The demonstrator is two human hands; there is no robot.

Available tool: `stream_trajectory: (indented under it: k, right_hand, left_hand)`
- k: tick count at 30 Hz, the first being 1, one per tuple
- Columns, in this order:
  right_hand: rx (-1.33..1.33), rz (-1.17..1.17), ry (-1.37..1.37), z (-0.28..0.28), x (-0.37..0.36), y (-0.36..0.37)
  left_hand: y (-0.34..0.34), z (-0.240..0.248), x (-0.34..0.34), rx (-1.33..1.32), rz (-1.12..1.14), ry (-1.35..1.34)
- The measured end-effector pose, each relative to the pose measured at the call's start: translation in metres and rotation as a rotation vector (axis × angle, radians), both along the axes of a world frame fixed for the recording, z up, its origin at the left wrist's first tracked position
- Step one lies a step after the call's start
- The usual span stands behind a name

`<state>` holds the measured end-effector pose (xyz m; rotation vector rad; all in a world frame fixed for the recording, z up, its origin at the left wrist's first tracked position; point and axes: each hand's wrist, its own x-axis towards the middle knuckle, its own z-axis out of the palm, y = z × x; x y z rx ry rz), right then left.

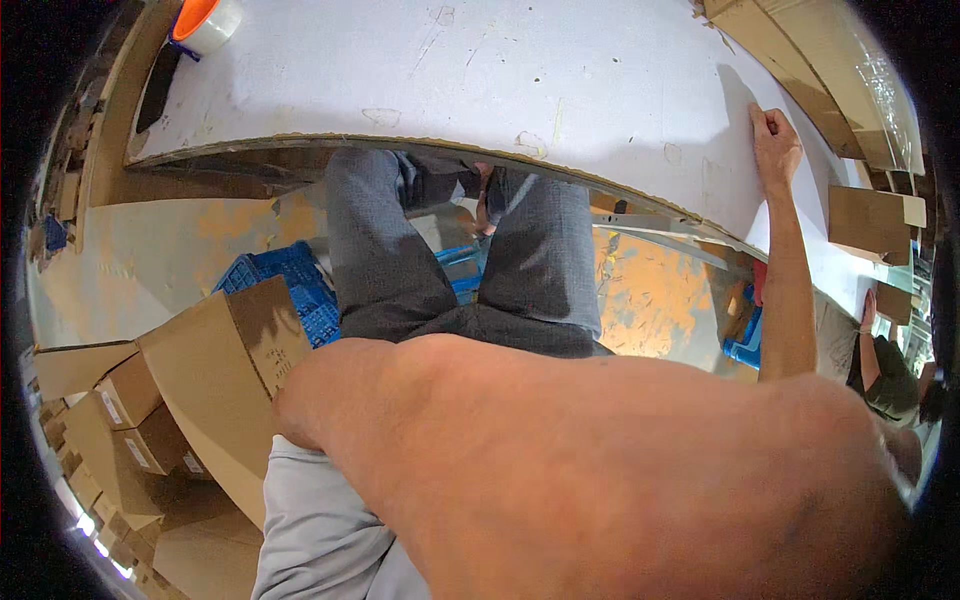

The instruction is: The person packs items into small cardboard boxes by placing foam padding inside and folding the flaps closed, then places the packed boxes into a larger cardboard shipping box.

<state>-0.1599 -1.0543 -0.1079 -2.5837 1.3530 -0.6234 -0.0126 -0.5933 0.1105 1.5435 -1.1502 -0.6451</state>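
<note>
My right hand (777, 148) rests near the right end of a white tabletop (560, 75). Its fingers are curled and drawn together, and I cannot make out whether anything is inside them. Flat cardboard (795, 65) lies just beyond that hand, and a small brown carton (868, 222) stands to its right. My left arm (560, 450), with a light grey sleeve at the lower left, crosses close in front and fills the lower part of the head view. The left hand itself does not show.
A roll of clear tape with an orange core (208, 25) sits at the table's far left. My legs (385, 240) extend under the table edge. A blue crate (290, 285) and an open box of cartons (205, 390) stand left. Another person (885, 370) is at the right.
</note>
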Motion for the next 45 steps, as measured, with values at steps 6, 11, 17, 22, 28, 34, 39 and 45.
stream_trajectory:
  k: [6,11,17,22,28,34,39,45]
  right_hand:
    - [-0.027,-0.018,0.038,0.014,-0.014,-0.011]
    - [-0.046,-0.027,0.028,0.001,-0.007,-0.003]
    - [-0.002,-0.005,0.030,-0.001,-0.001,-0.005]
    - [-0.063,-0.012,0.029,0.004,-0.011,-0.013]
    - [0.021,-0.037,0.032,0.008,-0.009,-0.007]
    - [0.038,0.000,-0.002,-0.007,-0.003,-0.001]
    - [0.006,-0.024,-0.012,0.011,-0.001,0.004]
    - [-0.012,0.001,-0.111,0.000,0.014,0.011]
  left_hand:
    - [-0.006,-0.004,-0.005,-0.028,0.005,0.034]
    - [-0.002,-0.006,-0.009,-0.046,-0.023,0.057]
    - [0.002,0.001,-0.004,-0.093,-0.037,0.069]
    - [-0.002,-0.008,-0.008,-0.110,-0.030,0.092]
    - [-0.005,-0.005,-0.014,-0.140,-0.018,0.100]
    - [0.016,-0.008,-0.012,-0.172,-0.035,0.129]
    - [0.024,-0.004,-0.009,-0.218,-0.070,0.161]
    - [-0.049,-0.058,0.017,-0.862,-0.244,-0.126]
